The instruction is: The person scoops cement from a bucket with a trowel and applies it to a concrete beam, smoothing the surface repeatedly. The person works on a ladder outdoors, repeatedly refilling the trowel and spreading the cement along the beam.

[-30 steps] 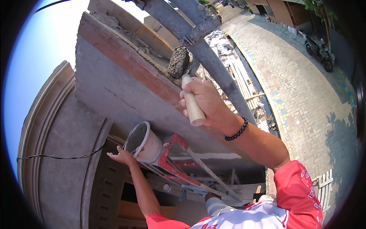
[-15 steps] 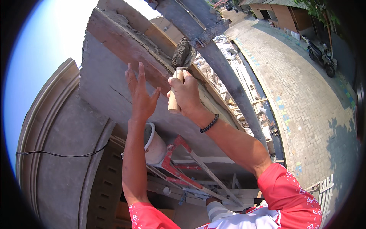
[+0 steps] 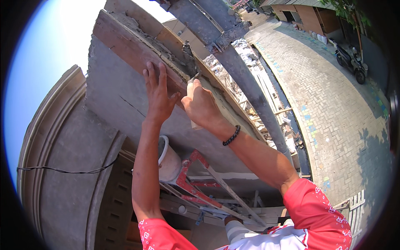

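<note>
Against the face of a reddish-brown wooden board (image 3: 123, 43) rests my left hand (image 3: 160, 98), fingers spread. My right hand (image 3: 200, 104) grips the pale wooden handle (image 3: 191, 87) of a trowel. Its metal blade (image 3: 188, 56), smeared with mortar, is tipped up at the top of the board, beside a rough strip of wet grey mortar (image 3: 160, 48) that runs along the edge between this board and a second board behind it. Much of the handle is hidden by my fingers and palm.
A white bucket (image 3: 168, 166) sits on a red-and-metal scaffold frame (image 3: 198, 160) below. A grey steel beam (image 3: 246, 91) slants down at my right, with a paved lane (image 3: 333, 116) and parked scooter (image 3: 350, 62) beyond. A black cable (image 3: 62, 168) crosses the moulded wall at left.
My left hand has risen from beside the bucket onto the board. My right hand moved left, and the trowel blade has tilted; the lump of mortar it carried no longer shows as a lump.
</note>
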The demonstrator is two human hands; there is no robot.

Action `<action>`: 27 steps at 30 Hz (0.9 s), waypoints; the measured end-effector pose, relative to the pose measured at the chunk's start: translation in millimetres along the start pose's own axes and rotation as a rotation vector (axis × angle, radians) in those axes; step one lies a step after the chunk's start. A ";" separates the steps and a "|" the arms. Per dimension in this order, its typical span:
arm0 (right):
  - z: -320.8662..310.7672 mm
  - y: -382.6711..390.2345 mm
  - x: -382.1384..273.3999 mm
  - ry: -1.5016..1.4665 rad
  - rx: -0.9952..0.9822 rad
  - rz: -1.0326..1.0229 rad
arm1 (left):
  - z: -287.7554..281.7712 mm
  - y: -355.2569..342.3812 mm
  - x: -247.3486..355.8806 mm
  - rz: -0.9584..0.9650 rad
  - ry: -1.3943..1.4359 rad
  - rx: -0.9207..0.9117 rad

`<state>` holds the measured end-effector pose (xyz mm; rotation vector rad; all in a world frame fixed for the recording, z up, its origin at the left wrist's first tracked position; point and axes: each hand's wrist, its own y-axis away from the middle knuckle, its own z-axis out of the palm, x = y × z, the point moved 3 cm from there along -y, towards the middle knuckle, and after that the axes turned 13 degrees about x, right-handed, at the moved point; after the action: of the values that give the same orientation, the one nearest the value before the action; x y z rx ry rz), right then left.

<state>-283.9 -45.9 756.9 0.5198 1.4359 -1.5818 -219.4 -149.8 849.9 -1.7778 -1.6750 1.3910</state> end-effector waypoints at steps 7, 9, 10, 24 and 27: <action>-5.2 8.3 -6.2 0.101 -0.178 -0.067 | 4.7 -0.6 1.4 0.032 -0.013 0.055; -4.4 8.4 -7.0 0.067 -0.185 -0.090 | 4.3 -1.4 2.9 0.046 -0.020 0.071; -5.9 6.6 -8.6 0.042 -0.190 -0.088 | 4.6 -0.4 3.2 0.051 -0.024 0.078; -15.5 -27.6 -50.4 0.018 -0.429 -0.152 | 15.6 1.4 -7.5 0.106 0.035 0.121; -18.8 -28.0 -49.6 0.008 -0.478 -0.104 | 19.2 3.8 -15.0 0.089 0.055 0.117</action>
<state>-287.2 -14.0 807.6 0.1715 1.7980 -1.2497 -230.1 -171.2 844.2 -1.8270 -1.4722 1.4320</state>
